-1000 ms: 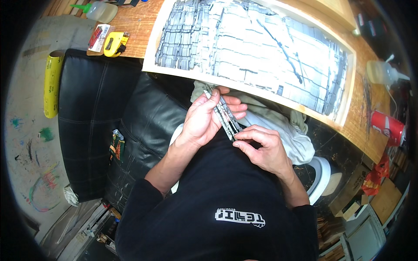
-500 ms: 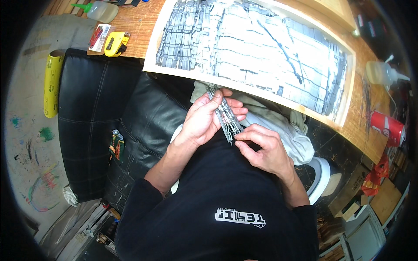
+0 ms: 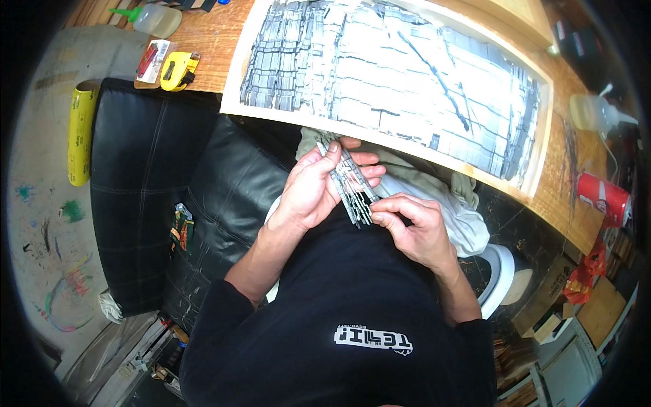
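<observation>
Seen from above, your two hands meet in front of your black shirt point(image 3: 319, 292), just below the near edge of a table point(image 3: 215, 47). Between them is a sheaf of thin grey and black strips point(image 3: 348, 184), slanting from upper left to lower right.

Your left hand point(image 3: 310, 188) is palm up and half open; its thumb presses over the upper part of the strips, while the fingers curve loosely behind and past them. Your right hand point(image 3: 417, 230) comes from the other side, with thumb and forefinger pinched nearly together at the lower ends of the strips, the other fingers folded in. The exact contact is too small to make out.

Above your hands, on the table, lies a pale-rimmed frame point(image 3: 544, 136) filled with rows of grey and black pieces, glaring white in the middle, with a dark branching line point(image 3: 434, 71). Left of it are a green-tipped bottle point(image 3: 157, 20), a card point(image 3: 153, 60) and a yellow tool point(image 3: 178, 70). To its right are a second bottle point(image 3: 591, 112) and a red can point(image 3: 603, 199). A black sofa point(image 3: 135, 203) sits at your left, a yellow roll point(image 3: 82, 132) beside it. Pale cloth point(image 3: 461, 224) lies beyond your right hand, beneath the table's edge.
</observation>
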The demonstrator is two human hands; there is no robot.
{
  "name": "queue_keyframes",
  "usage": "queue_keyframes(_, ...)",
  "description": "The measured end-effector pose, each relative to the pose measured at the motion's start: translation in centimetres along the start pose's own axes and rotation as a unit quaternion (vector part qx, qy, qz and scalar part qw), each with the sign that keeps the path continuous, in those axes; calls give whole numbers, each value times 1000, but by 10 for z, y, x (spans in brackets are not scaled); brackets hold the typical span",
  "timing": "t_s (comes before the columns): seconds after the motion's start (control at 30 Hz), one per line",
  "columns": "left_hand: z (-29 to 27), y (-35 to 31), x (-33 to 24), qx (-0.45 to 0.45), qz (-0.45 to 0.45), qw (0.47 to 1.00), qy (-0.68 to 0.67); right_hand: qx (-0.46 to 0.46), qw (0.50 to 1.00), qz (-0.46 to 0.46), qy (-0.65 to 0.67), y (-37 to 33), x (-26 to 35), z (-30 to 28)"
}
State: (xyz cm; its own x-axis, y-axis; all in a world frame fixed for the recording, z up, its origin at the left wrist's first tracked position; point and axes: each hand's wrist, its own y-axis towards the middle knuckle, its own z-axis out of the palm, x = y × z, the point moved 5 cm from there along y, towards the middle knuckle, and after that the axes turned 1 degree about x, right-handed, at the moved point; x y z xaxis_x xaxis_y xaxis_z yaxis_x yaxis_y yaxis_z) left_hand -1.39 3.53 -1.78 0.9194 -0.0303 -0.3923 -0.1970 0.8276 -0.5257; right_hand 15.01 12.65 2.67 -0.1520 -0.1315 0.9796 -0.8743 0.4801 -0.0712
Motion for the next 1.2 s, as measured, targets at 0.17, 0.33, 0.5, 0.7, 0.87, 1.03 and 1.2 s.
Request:
queue_keyframes(0.17,3,-2,1,-10,14,1000,10,-7,999,34,34,-2,-2,2)
queue_keyframes(0.33,-1,-1,0,-21,28,999,39,-17,999,20,30,0,4,3)
queue_keyframes(0.5,2,0,1,-12,32,999,21,-22,998,42,51,-1,0,4)
queue_keyframes(0.7,-2,0,0,-33,30,999,-8,-17,971,-144,-191,1,24,2)
queue_keyframes(0.87,-5,2,2,-5,35,999,-24,11,974,-130,-183,0,24,5)
queue_keyframes(1.03,-6,2,3,6,40,999,-25,26,997,-46,-58,-2,11,0)
queue_keyframes(1.2,-3,3,6,36,55,995,-69,38,999,-35,18,4,7,1)
